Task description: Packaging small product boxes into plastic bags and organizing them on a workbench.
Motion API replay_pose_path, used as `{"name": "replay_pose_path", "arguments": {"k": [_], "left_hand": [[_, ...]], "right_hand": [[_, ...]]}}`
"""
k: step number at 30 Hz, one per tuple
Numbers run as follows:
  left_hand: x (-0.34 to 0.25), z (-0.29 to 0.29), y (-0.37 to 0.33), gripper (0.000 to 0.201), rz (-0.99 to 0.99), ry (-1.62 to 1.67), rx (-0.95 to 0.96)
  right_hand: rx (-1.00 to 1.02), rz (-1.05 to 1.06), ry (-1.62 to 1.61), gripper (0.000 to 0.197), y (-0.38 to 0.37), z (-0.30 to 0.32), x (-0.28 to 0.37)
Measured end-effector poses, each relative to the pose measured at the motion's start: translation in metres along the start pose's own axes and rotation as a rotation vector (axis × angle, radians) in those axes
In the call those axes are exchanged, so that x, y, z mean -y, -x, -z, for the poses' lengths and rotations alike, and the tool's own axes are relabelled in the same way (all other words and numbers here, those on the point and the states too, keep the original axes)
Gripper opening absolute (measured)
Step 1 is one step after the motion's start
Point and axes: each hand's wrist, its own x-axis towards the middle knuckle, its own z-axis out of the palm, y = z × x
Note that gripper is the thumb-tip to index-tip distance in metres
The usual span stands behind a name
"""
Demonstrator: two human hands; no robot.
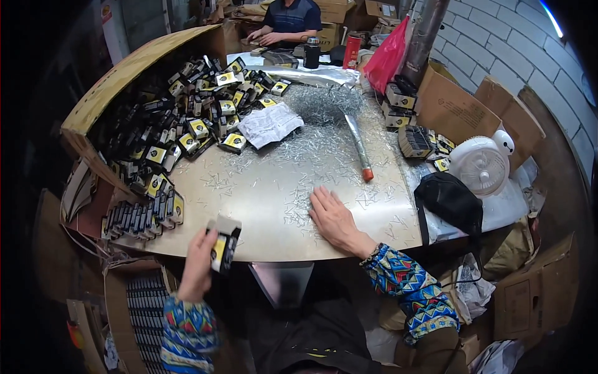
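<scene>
My left hand grips a small black-and-yellow cardboard box at the table's near edge. A pale flap stands up at the box's top; its inside does not show. My right hand lies palm down on the metal tabletop with its fingers stretched forward, touching a patch of small silvery nail-like pins. What is under the palm is hidden. Farther back rises a heap of the same pins. A silvery tool with an orange-red end rests against that heap.
Many loose black-and-yellow boxes pile up at the left behind a cardboard wall, with a standing row of boxes nearer. Crumpled paper lies mid-table. At the right are a white fan and black bag. Another person sits opposite.
</scene>
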Motion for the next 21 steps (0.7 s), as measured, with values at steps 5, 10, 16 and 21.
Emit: {"name": "replay_pose_path", "arguments": {"k": [5, 10, 16, 21], "left_hand": [[0.077, 0.016, 0.067, 0.031, 0.189, 0.439, -0.024], [0.172, 0.028, 0.107, 0.028, 0.397, 0.301, -0.065], [0.201, -0.007, 0.111, 0.026, 0.505, 0.017, 0.075], [0.207, -0.029, 0.117, 0.023, 0.446, 0.218, 0.159]], "right_hand": [[0.197, -0.005, -0.397, 0.038, -0.004, 0.004, 0.010], [0.072, 0.009, -0.358, 0.044, -0.014, -0.003, 0.024], [0.335, -0.014, -0.419, 0.056, -0.031, -0.013, 0.035], [0.143, 0.000, -0.146, 0.059, -0.032, -0.015, 0.056]]}}
